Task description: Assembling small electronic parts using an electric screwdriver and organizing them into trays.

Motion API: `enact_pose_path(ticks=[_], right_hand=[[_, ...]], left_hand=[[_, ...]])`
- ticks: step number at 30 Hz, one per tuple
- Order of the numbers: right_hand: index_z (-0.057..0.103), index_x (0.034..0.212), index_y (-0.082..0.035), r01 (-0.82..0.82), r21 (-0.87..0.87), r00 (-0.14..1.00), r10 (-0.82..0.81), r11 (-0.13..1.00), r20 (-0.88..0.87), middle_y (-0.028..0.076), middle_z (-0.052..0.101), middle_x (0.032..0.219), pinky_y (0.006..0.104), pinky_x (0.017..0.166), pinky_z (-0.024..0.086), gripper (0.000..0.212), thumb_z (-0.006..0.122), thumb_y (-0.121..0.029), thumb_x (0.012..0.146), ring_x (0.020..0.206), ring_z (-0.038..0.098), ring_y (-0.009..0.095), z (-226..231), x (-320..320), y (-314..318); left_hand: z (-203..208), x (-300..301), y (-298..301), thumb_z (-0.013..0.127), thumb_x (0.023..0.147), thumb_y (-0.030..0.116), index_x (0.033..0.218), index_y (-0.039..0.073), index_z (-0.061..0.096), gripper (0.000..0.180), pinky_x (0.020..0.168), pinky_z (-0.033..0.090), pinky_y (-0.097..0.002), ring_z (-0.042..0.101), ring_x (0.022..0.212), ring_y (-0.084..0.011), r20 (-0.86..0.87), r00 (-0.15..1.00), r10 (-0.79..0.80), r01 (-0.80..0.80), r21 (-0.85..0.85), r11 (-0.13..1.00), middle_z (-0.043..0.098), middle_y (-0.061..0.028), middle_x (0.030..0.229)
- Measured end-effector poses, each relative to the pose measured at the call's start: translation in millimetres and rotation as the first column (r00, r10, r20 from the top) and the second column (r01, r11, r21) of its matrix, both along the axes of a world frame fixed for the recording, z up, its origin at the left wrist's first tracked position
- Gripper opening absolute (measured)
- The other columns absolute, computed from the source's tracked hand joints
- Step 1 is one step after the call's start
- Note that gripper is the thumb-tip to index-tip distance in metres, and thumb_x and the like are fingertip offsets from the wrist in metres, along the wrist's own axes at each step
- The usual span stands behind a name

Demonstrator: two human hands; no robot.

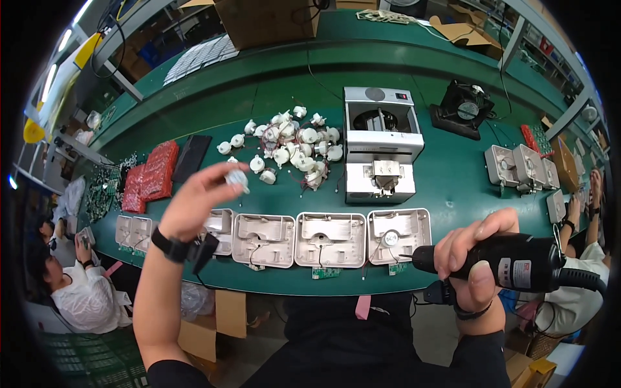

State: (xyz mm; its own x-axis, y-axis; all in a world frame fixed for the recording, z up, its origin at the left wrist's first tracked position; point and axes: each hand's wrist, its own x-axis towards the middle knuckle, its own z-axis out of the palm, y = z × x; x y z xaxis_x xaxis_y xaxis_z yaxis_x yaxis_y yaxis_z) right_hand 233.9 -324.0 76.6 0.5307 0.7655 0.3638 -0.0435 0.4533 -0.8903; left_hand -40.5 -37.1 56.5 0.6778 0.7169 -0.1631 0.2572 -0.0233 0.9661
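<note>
My left hand (204,194) is raised over the near left part of the bench, its fingers closed on a small white round motor-like part (237,181). My right hand (477,288) is wrapped around a black corded electric screwdriver (514,255). Its bit points left, toward a beige plastic housing (417,223) in which a similar white round part (390,239) sits. Left of that housing lie two more open housings, a middle one (331,258) and another (264,260); a further one is partly hidden by my left wrist. Green circuit boards (325,273) hang at their front edges.
Many loose white round parts with wires (284,145) are heaped beyond the housings, left of a grey screw feeder (383,145). Farther right stands a black fan (462,110). Red bubble-wrap packs (152,174) lie left. Co-workers sit at both sides, more housings (521,165) near the right one.
</note>
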Motion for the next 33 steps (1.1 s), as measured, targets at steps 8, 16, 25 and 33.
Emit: enact_pose_path(ticks=[8,16,25,33], right_hand=[[0.037,0.106,-0.012,-0.016,-0.031,1.0,0.016,0.999,0.004,0.003,0.051,0.068,0.0296,0.05,0.046,0.055,0.078,-0.04,0.083,0.05,0.05,0.015,0.4,-4.7,0.9],[0.037,0.106,-0.012,-0.036,-0.05,0.999,0.035,0.998,-0.009,0.003,0.052,0.068,0.03,0.051,0.046,0.057,0.08,-0.04,0.081,0.05,0.051,0.017,1.5,-12.1,0.9],[0.037,0.107,-0.012,-0.099,-0.051,0.994,0.097,0.994,-0.041,0.005,0.054,0.069,0.0329,0.052,0.046,0.056,0.08,-0.039,0.082,0.052,0.052,0.018,3.4,-32.9,16.4],[0.036,0.11,-0.011,-0.292,-0.094,0.957,0.29,0.952,-0.031,0.006,0.054,0.072,0.0343,0.059,0.049,0.053,0.077,-0.034,0.086,0.058,0.054,0.018,-17.0,-53.8,52.2]], left_hand=[[-25.7,26.2,-114.4,0.072,0.086,0.008,0.112,0.004,0.065,0.027,0.1,0.046,-0.0376,0.063,0.112,-0.0251,-0.12,0.968,-0.22,0.244,0.247,0.938,0.067,-0.0087,0.116],[-71.1,47.4,-122.7,0.078,0.076,0.01,0.103,0.007,0.069,0.028,0.102,0.044,-0.0454,0.057,0.121,-0.0342,-0.26,0.961,-0.091,0.261,0.757,0.599,0.068,-0.0101,0.114],[-85.6,49.6,-120.6,0.078,0.072,0.008,0.101,0.007,0.068,0.031,0.096,0.045,-0.0443,0.058,0.112,-0.0313,-0.254,0.967,-0.016,0.228,0.836,0.499,0.066,-0.0091,0.101],[-82.1,54.7,-115.9,0.08,0.069,0.008,0.111,0.005,0.062,0.045,0.102,0.043,-0.0455,0.056,0.113,-0.0298,-0.228,0.973,-0.024,0.201,0.799,0.567,0.065,-0.0107,0.096]])
